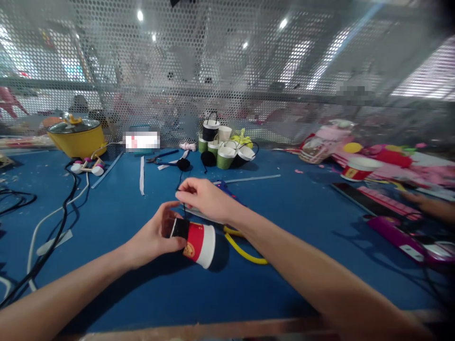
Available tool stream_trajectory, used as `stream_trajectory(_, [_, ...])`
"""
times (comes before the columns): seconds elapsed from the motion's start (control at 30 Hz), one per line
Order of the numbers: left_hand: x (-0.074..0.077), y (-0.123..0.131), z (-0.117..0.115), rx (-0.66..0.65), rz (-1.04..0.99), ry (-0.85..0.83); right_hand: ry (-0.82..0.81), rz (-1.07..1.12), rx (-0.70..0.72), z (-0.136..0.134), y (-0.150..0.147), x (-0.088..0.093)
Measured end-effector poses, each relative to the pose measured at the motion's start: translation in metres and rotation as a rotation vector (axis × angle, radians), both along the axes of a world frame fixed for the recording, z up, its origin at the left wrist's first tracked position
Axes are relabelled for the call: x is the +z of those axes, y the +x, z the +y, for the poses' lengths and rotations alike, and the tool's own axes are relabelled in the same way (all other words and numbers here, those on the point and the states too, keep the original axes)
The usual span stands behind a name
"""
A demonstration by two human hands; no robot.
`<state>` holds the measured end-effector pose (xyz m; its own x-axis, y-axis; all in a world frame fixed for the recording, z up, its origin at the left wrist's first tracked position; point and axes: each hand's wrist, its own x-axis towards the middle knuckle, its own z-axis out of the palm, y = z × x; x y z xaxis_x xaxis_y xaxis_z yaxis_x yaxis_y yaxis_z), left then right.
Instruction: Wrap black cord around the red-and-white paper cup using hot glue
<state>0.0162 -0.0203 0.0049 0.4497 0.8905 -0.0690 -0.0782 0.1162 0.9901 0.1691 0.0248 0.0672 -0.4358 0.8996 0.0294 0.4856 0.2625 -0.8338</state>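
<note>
Paper cup, in the head view, is held on its side just above or on the blue table; contact with the surface cannot be told. Its wide mouth points right, and a black yarn wrap covers the narrow end beside the red printed band. Left hand: thumb and fingers are clamped on the wrapped end, thumb on the near side, fingers around the far side. Right hand: thumb and forefinger appear pinched together on a black strand above the cup; the exact contact is partly hidden. The yarn ball lies beyond this hand. The step in hand is judged to be laying yarn around the cup. Apply light, even tension; excess pull could dent the paper wall or slide turns toward the base. Set each turn against the previous one, without gaps or overlap. Grip the cup firmly enough to resist rotation, but lift the left thumb clear of the strand's path. Keep slack away from the yellow cord under the right forearm, where it could snag.
</note>
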Motion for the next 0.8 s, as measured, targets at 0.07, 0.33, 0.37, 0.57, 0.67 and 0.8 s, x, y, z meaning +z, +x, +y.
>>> stream_trajectory(0.07, [0.0,0.0,-0.001,-0.103,-0.016,-0.035,-0.037,-0.001,-0.005,0.015,-0.013,0.008])
stream_trajectory(0.33, [0.008,-0.002,-0.007,-0.266,-0.151,0.061,-0.08,-0.1,0.087,0.078,-0.042,0.018])
stream_trajectory(0.37, [0.009,-0.002,-0.007,-0.239,-0.169,0.079,-0.058,-0.104,0.042,0.086,-0.037,0.02])
stream_trajectory(0.57, [0.006,0.0,-0.006,-0.108,-0.248,0.13,-0.035,-0.159,-0.153,0.12,-0.006,0.012])
stream_trajectory(0.67, [0.0,0.001,-0.003,-0.03,-0.294,0.178,-0.071,-0.227,-0.143,0.133,-0.007,-0.004])
stream_trajectory(0.8, [-0.001,0.001,0.001,0.074,-0.326,0.236,0.053,-0.285,-0.244,0.158,-0.005,-0.002])
